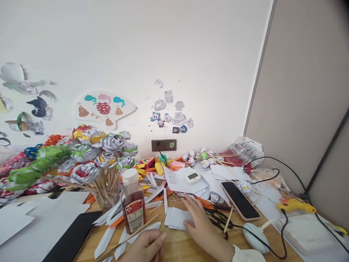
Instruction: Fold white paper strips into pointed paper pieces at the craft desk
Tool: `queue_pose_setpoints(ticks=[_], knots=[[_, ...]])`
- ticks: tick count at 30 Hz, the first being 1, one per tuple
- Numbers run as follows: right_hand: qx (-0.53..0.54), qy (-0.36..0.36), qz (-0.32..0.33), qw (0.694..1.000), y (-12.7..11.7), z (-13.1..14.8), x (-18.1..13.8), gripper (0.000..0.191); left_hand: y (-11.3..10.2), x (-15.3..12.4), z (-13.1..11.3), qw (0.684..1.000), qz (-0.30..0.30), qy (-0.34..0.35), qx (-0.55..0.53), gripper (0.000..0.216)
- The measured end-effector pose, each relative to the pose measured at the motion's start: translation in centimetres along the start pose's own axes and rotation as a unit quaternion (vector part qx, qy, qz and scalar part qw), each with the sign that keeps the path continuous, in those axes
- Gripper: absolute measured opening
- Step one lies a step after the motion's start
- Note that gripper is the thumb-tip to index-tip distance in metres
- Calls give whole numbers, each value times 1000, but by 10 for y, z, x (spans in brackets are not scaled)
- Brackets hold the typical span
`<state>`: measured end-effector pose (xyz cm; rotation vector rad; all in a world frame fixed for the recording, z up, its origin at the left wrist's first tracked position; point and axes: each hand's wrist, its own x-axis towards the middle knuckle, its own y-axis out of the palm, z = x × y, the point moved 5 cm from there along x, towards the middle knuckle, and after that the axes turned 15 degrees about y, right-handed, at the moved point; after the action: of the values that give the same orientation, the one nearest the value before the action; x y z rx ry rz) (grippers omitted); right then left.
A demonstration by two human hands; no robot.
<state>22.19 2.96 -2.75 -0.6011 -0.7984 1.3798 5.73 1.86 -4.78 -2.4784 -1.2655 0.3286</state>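
Note:
My right hand [202, 226] reaches over the wooden table with its fingers stretched out. Its thumb and fingertips lie at the edge of a small stack of white paper squares [174, 219]. Closer to the front edge, my left hand [148, 244] is closed with curled fingers; whatever it may hold is hidden. A thin wooden stick [128, 238] lies slantwise just beside it. Behind that hand stands a clear bottle [133, 207] with a white cap, red label and dark liquid. Black-handled scissors [218, 218] rest right of my right hand.
Paper flowers on sticks [106, 156] crowd a clear jar [106, 199] at left, near a black tablet [73, 238]. Paper strips [105, 241] are scattered about. A phone [240, 201], white timer [193, 176], white mouse-shaped device [255, 237] and corded yellow glue gun [297, 207] lie at right.

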Motion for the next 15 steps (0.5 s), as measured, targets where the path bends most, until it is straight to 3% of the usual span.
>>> queue_pose_setpoints(ticks=[5, 15], knots=[[-30, 13, -59, 998, -5, -6, 4, 56, 0, 0, -3, 1000, -3, 2, 4, 63], [-82, -23, -99, 991, -17, 5, -3, 50, 1, 0, -5, 1000, -1, 3, 7, 64]])
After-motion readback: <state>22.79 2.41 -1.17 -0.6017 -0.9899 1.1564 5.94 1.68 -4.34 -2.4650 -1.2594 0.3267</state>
